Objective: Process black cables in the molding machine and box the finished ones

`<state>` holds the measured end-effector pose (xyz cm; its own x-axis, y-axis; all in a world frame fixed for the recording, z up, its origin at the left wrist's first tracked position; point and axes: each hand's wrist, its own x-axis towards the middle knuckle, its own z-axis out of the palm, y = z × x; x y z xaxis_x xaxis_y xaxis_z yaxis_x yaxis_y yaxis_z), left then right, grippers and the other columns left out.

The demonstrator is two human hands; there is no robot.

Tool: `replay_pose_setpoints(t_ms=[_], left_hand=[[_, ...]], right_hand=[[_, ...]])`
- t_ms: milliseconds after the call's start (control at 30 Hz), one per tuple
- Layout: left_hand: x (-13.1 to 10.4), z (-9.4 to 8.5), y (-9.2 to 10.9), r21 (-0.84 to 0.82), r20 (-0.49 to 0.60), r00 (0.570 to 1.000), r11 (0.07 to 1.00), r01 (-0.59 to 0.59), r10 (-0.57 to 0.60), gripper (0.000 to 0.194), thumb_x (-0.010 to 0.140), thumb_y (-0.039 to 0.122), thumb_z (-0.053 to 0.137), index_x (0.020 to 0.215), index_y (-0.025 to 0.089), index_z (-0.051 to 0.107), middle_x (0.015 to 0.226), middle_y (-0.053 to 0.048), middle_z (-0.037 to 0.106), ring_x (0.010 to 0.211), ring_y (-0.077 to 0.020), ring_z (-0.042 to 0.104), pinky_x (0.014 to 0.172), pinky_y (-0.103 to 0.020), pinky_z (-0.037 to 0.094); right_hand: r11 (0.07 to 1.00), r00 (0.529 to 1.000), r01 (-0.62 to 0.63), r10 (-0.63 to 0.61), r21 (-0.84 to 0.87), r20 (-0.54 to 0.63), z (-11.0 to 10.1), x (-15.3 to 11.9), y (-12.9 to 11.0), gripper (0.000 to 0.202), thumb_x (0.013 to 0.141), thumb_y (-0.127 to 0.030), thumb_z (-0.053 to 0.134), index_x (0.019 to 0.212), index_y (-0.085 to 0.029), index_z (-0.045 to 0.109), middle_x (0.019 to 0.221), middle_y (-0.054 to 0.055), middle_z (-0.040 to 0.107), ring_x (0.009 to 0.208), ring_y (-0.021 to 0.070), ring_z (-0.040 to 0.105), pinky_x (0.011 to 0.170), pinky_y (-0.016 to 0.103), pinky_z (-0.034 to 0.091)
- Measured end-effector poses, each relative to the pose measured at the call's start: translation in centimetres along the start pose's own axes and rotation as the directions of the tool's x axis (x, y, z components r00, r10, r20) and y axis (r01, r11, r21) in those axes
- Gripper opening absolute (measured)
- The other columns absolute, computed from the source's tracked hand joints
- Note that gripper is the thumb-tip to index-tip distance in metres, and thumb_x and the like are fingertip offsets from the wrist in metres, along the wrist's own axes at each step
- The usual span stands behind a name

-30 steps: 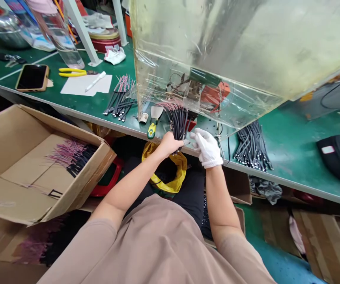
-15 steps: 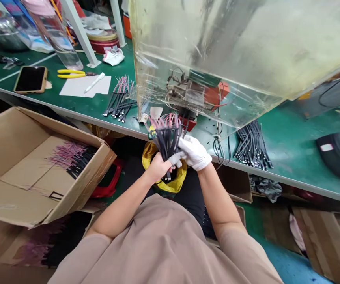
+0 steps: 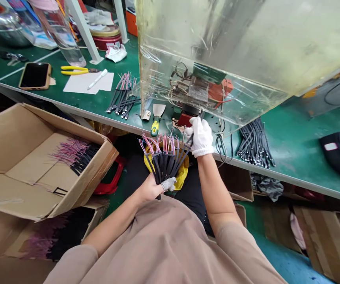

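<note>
My left hand (image 3: 150,189), bare apart from a covered thumb, grips a fanned bundle of black cables (image 3: 164,165) low in front of my body. Thin pink, red and white wire ends spread from the top of the bundle. In its white glove, my right hand (image 3: 202,136) is closed around a black cable (image 3: 191,138) at the bench edge. It is right by the red base (image 3: 184,119) of a small machine under a clear plastic cover (image 3: 170,79). Its fingertips are partly hidden by the glove. A scraper (image 3: 155,122) with a yellow-green handle lies left of the machine.
Black cables lie in a pile (image 3: 254,144) at right and a smaller group (image 3: 124,96) at left. Cutting pliers (image 3: 74,70), a white pen (image 3: 97,79) and a phone (image 3: 35,75) are further left. A cardboard box (image 3: 99,157) with cables stands beside me.
My right hand has left the bundle and moved up to the machine with a black cable. My left hand has drawn the bundle down toward my body, uncovering the scraper.
</note>
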<state>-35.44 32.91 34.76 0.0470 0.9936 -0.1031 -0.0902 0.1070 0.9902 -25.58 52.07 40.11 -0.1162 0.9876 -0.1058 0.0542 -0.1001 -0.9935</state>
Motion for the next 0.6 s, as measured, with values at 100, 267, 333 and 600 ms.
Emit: replay_pose_setpoints(t_ms=[100,267,333,600], left_hand=[[-0.2,0.1,0.2,-0.002,0.043,0.999,1.0,0.003,-0.003,0.048,0.082,0.056,0.068,0.062,0.013,0.064,0.057,-0.004,0.061,0.048,-0.0097,0.049,0.048,-0.023,0.042],[-2.3,-0.6,-0.1,-0.009,0.189,0.979,0.997,-0.075,0.075,0.043,0.089,0.051,0.063,0.072,0.012,0.068,0.066,-0.007,0.068,0.059,-0.0142,0.059,0.054,-0.024,0.047],[-3.4,-1.3,-0.6,0.044,0.248,0.962,0.99,-0.131,0.116,0.041,0.092,0.048,0.06,0.075,0.012,0.069,0.068,-0.008,0.069,0.062,-0.0154,0.061,0.058,-0.025,0.05],[-2.6,-3.1,-3.5,0.334,-0.011,0.97,0.915,-0.224,0.241,0.039,0.095,0.05,0.054,0.09,0.016,0.074,0.088,-0.009,0.074,0.081,-0.0207,0.066,0.079,-0.034,0.057]], right_hand=[[0.995,0.981,0.092,-0.096,-0.028,-0.17,-0.8,0.3,-0.2,0.043,0.093,-0.065,0.046,0.092,-0.024,0.057,0.051,-0.004,0.051,0.044,0.0149,0.053,0.044,0.027,0.043],[0.988,0.966,0.031,0.01,0.153,-0.259,-4.6,2.0,-2.8,0.042,0.094,-0.068,0.041,0.09,-0.027,0.047,0.047,-0.009,0.039,0.037,0.0104,0.034,0.037,0.025,0.032],[0.979,0.949,0.02,0.045,0.201,-0.312,-6.9,2.4,-4.2,0.039,0.095,-0.067,0.041,0.089,-0.028,0.043,0.047,-0.011,0.034,0.037,0.0096,0.03,0.037,0.023,0.028],[0.962,0.978,0.141,-0.1,-0.234,0.181,-12.1,-1.0,-4.2,0.041,0.082,-0.06,0.068,0.105,-0.027,0.064,0.066,0.002,0.063,0.059,0.0187,0.06,0.053,0.032,0.051]])
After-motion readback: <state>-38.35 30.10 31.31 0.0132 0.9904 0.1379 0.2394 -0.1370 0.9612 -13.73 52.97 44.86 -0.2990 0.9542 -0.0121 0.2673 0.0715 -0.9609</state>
